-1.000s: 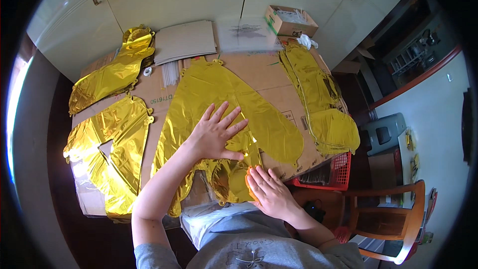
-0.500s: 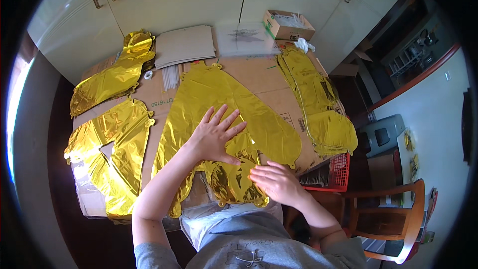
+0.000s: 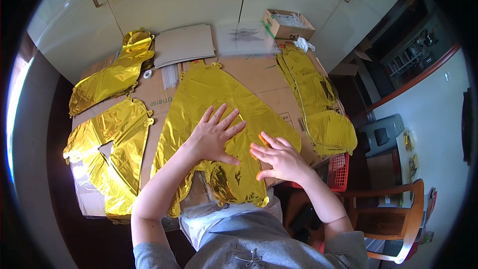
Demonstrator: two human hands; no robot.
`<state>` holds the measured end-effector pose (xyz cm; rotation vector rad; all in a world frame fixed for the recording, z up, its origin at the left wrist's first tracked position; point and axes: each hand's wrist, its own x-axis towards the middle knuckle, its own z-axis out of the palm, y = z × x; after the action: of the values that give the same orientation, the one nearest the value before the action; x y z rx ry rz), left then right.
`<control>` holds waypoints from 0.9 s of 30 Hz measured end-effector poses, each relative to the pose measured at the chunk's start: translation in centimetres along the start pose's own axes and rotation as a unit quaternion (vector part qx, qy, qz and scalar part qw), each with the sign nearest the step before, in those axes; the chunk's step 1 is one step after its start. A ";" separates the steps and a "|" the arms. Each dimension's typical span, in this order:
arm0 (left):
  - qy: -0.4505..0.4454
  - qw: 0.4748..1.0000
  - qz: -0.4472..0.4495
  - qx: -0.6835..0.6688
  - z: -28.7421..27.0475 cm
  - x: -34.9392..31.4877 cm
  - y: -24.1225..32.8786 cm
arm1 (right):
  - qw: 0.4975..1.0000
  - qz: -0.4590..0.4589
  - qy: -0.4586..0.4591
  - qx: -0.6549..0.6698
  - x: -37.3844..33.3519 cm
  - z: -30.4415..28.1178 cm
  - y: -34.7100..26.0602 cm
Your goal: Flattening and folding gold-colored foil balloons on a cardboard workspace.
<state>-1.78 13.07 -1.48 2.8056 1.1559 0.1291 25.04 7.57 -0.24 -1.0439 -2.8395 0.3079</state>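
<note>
A flat, uninflated gold foil balloon [image 3: 206, 87] with small edge tabs lies spread in front of me, its near part lapping over the table's front edge. Across its middle my left hand [image 3: 211, 138] rests flat with fingers spread. To the right, my right hand [image 3: 281, 160] is over the same foil, fingers apart and holding nothing; orange covers sit on some of its fingertips. I cannot tell whether it touches the foil.
More gold foil balloons lie at the left [image 3: 117, 144], far left [image 3: 112, 79] and right [image 3: 311, 89] of the cardboard-covered table [image 3: 254, 77]. Behind are grey cardboard sheets [image 3: 184, 45] and a small box [image 3: 289, 25]. A red basket [image 3: 338, 172] and wooden chair [image 3: 413, 209] stand right.
My right hand has moved up and a little right from the balloon's near edge, and its fingers have spread. The near foil now lies flatter. My left hand stays in place.
</note>
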 end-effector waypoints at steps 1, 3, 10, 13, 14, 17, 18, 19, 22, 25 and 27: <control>0.000 1.000 0.002 -0.002 0.0 0.1 0.1 | 1.000 0.005 -0.008 -0.003 0.2 -0.3 0.1; 0.000 1.000 0.001 -0.003 -0.1 0.0 0.0 | 1.000 0.009 -0.022 -0.008 0.7 -0.8 0.1; 0.008 1.000 0.005 0.001 0.2 0.1 -0.2 | 0.998 -0.053 0.014 -0.015 -0.6 -0.4 0.0; 0.006 1.000 0.003 0.003 0.2 0.0 -0.2 | 0.996 -0.086 0.012 0.007 -2.0 0.2 -0.3; 0.005 1.000 0.003 0.003 0.2 0.1 -0.2 | 0.996 -0.088 0.008 0.011 -2.3 -0.1 -0.4; -0.003 1.000 -0.002 0.016 0.0 0.0 -0.1 | 0.995 -0.096 0.001 0.029 -3.2 -0.6 -1.0; -0.006 1.000 -0.006 0.023 0.1 -0.1 -0.1 | 0.995 -0.096 -0.006 0.038 -3.3 -1.3 -1.5; -0.007 1.000 -0.006 0.022 0.1 -0.1 0.0 | 0.994 -0.096 -0.014 0.046 -3.5 -1.5 -1.8; -0.008 1.000 -0.005 0.020 0.1 0.0 0.0 | 0.993 -0.105 0.060 -0.004 -4.4 0.1 -2.3; -0.012 1.000 -0.004 0.018 0.1 0.1 0.2 | 0.984 -0.095 0.146 -0.035 -5.5 2.6 -2.7; -0.014 1.000 -0.004 0.024 0.0 0.2 0.0 | 0.977 -0.090 0.194 -0.024 -5.6 3.6 -2.6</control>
<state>-1.62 13.16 -1.49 2.8335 1.1802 0.0634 27.12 1.44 -3.28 -0.7473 -2.5683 0.0146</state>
